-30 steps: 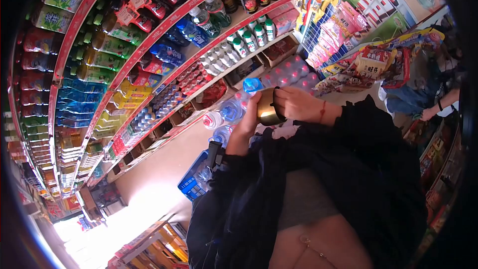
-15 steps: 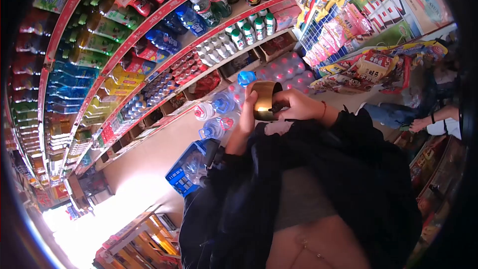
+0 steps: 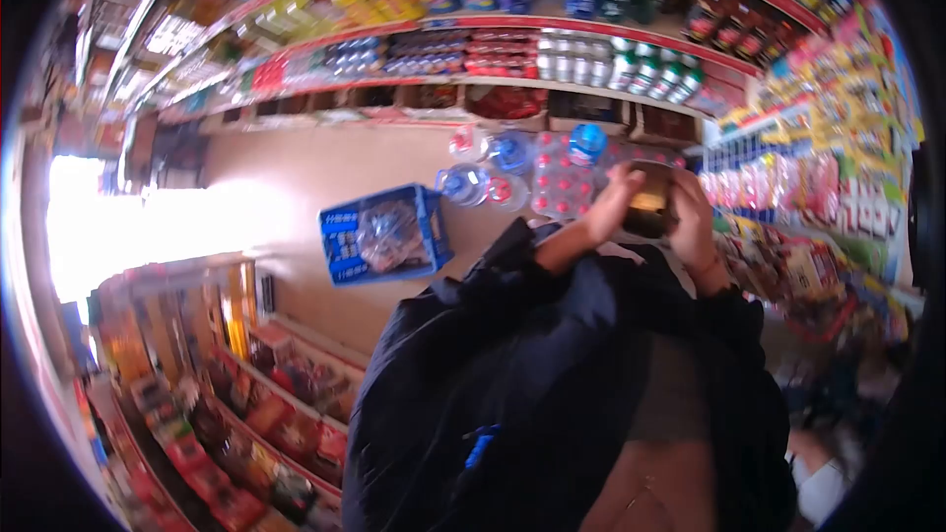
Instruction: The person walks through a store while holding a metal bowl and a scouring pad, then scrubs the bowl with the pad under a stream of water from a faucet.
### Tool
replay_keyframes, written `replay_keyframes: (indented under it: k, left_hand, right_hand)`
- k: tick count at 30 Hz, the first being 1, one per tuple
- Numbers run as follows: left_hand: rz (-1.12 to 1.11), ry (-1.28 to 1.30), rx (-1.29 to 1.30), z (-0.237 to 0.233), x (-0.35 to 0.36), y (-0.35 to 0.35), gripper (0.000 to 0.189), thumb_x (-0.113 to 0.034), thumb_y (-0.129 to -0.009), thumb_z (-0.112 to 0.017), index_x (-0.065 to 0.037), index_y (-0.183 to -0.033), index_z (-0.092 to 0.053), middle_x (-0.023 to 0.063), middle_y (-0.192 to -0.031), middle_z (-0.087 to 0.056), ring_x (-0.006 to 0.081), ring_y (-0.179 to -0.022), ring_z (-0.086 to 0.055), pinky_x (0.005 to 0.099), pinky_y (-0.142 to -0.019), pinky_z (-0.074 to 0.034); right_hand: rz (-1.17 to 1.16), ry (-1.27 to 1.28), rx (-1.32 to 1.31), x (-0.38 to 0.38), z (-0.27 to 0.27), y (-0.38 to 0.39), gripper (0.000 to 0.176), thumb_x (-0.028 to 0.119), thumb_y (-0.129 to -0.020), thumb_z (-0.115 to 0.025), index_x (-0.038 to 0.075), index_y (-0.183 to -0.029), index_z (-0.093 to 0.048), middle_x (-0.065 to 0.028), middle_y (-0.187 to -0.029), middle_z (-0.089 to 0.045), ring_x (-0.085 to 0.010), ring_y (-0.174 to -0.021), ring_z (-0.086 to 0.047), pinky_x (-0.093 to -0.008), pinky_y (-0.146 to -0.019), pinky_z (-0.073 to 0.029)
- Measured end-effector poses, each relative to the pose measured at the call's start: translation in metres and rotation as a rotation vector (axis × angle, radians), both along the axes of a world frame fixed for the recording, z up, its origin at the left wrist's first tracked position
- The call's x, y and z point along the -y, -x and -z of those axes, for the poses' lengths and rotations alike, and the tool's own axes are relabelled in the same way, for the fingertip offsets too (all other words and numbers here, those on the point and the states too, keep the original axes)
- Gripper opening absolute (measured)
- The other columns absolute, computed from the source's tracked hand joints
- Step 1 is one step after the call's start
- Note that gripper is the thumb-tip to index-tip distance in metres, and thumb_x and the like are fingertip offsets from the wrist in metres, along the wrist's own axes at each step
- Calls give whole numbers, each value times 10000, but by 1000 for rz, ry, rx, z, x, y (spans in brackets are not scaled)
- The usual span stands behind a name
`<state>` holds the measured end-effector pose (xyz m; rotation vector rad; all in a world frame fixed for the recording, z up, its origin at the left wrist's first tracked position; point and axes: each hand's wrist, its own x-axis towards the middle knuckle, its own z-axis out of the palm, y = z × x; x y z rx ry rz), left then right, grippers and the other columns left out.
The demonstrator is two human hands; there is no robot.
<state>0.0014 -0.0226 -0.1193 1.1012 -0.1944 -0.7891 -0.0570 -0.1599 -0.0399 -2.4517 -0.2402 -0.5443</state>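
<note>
A short, shiny gold-coloured cylinder (image 3: 648, 201) is held in front of my dark jacket, between both hands. My left hand (image 3: 613, 203) grips its left side, fingers closed against the wall. My right hand (image 3: 694, 221) is wrapped against the right side. Blur hides the fingertips and the cylinder's exact kind. Beyond the hands, wrapped packs of bottles with pink caps (image 3: 560, 177) stand on the floor. Large water jugs (image 3: 463, 184) are beside them, and a blue-capped jug (image 3: 587, 143) stands just behind.
A blue crate (image 3: 340, 248) with clear plastic inside sits on the floor to the left. Drink shelves (image 3: 414, 84) run across the back. Snack bags (image 3: 788, 187) hang at the right. Lower left are more stocked shelves (image 3: 286, 384). Another person's white sleeve (image 3: 820, 495) shows at lower right.
My view has swung left, so hands and cylinder appear further right and the blue crate shows fully. Both hands still hold the cylinder; my right-hand fingers have moved from its open end to its side.
</note>
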Motion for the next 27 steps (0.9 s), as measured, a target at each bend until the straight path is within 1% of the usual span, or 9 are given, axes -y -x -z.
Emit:
replay_keyframes:
  k: [2,6,10,12,17,19,24,26,27]
  left_hand:
    - [-13,-148,117,-16,-5,0,573,-413,-907,-362,23,-1270,-274,149,-1198,-390,216,-1142,-379,314,-967,-306]
    - [-64,-113,102,-32,-12,-1,576,-410,-909,-372,15,-1282,-264,151,-1230,-361,220,-1181,-336,318,-993,-271]
    - [-120,-80,106,-32,-17,0,592,-435,-914,-355,9,-1291,-253,154,-1256,-362,211,-1186,-333,329,-994,-269]
    - [-134,-37,102,-35,-15,0,597,-445,-914,-347,3,-1296,-247,152,-1254,-371,210,-1180,-341,329,-992,-271]
    - [-124,129,-111,-31,-10,2,522,-446,-924,-327,-39,-1249,-292,102,-1152,-439,168,-1099,-395,314,-954,-307]
    - [-146,102,-93,-30,-9,1,479,-428,-930,-320,-48,-1222,-311,81,-1129,-438,148,-1073,-398,304,-937,-320]
    - [-244,43,-1,-25,-13,-1,559,-430,-921,-341,-22,-1297,-275,107,-1174,-431,179,-1120,-388,310,-962,-299]
    - [-252,10,11,-33,-21,0,560,-432,-921,-341,-18,-1293,-279,108,-1177,-430,181,-1124,-386,310,-962,-298]
    - [-254,-23,23,-37,-24,1,561,-434,-921,-342,-14,-1289,-284,110,-1180,-429,184,-1128,-385,311,-963,-298]
  right_hand:
    - [-76,-99,-179,-4,-13,-4,253,28,-693,-517,-30,-934,-568,-182,-1000,-549,-357,-973,-519,-395,-819,-432]
    - [-192,207,-281,4,-8,-6,365,-34,-652,-532,-38,-1016,-557,-196,-1034,-548,-379,-967,-514,-412,-826,-425]
    - [-336,-74,-417,-2,-16,-16,322,-69,-649,-554,-12,-965,-582,-195,-1011,-570,-354,-910,-560,-374,-775,-443]
    - [-245,-298,-527,9,-2,-16,302,-66,-645,-578,2,-938,-589,-191,-982,-578,-326,-889,-572,-347,-778,-438]
    - [-192,-187,-175,-3,-9,-31,285,-53,-669,-583,-21,-952,-571,-179,-1020,-572,-319,-907,-565,-344,-799,-434]
    - [-270,104,25,-13,-26,-34,242,-18,-703,-569,-50,-943,-564,-190,-1036,-565,-331,-922,-560,-361,-796,-443]
    - [-344,222,-79,-1,-16,-38,261,-20,-679,-562,-42,-939,-574,-180,-952,-580,-355,-883,-562,-372,-731,-457]
    - [-364,-15,-411,6,-13,-37,318,-31,-621,-595,-18,-939,-578,-177,-912,-584,-360,-843,-564,-377,-702,-459]
    - [-369,-14,-412,5,-12,-38,318,-31,-621,-595,-18,-939,-578,-177,-912,-583,-360,-843,-564,-377,-702,-459]
